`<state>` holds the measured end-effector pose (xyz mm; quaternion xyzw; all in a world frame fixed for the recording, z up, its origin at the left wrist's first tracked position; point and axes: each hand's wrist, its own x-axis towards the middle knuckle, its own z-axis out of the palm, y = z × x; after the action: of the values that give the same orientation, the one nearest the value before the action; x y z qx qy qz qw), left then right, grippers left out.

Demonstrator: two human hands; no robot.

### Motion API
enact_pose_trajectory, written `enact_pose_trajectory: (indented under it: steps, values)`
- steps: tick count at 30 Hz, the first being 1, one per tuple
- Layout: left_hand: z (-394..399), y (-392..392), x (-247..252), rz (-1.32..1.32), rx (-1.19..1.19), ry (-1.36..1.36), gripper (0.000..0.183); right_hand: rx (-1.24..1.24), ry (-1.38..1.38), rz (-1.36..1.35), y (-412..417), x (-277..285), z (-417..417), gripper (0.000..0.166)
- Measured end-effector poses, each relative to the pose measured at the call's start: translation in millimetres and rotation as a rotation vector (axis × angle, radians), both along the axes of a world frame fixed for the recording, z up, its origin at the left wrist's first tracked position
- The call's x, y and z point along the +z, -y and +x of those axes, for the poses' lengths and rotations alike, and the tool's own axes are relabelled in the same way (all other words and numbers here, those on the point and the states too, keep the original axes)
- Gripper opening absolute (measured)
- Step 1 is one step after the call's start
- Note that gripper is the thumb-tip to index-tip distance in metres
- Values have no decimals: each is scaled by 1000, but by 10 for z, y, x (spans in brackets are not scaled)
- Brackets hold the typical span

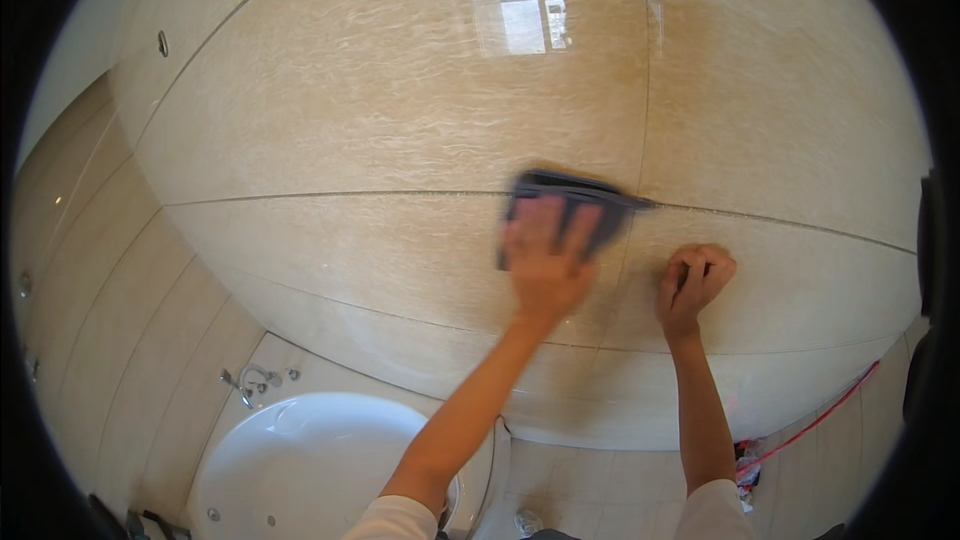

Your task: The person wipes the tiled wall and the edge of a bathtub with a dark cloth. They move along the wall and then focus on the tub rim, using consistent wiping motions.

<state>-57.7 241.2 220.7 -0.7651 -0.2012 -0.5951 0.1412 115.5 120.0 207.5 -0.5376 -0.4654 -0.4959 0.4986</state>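
My left hand (551,259), slightly blurred, presses a folded dark grey cloth (574,199) flat on the glossy beige tiled wall (375,127). The cloth lies across a horizontal joint, close to where a vertical joint crosses it. To the right and a little lower is my right hand (697,277), its fingers curled in at the wall below the same joint. Whether those fingers hold anything cannot be told. A window is reflected in the tiles above.
At lower left a white bathtub (300,465) is set in a tiled surround, with a chrome faucet (259,382) at its corner. A pink-red pole or cord (817,420) slants at lower right, beside small items in clear plastic (748,457) on the floor.
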Motion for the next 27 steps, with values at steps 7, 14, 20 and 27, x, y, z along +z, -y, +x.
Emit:
enact_pose_trajectory:
  steps: [7, 14, 20, 27]
  values:
    - [-602, -432, 212, -60, 190, 393, 56, -36, 0, 1, 27, 64, -115, 9]
    - [290, 470, 318, 26, -115, -87, 65, 14, 13, -18, 31, -19, -21, 8]
    - [-347, -229, 249, 40, -4, 18, 69, 21, 13, -48, 54, 140, -195, 7]
    - [-802, -452, 460, -51, 74, 322, 63, 95, 105, -70, -453, 529, -917, 7]
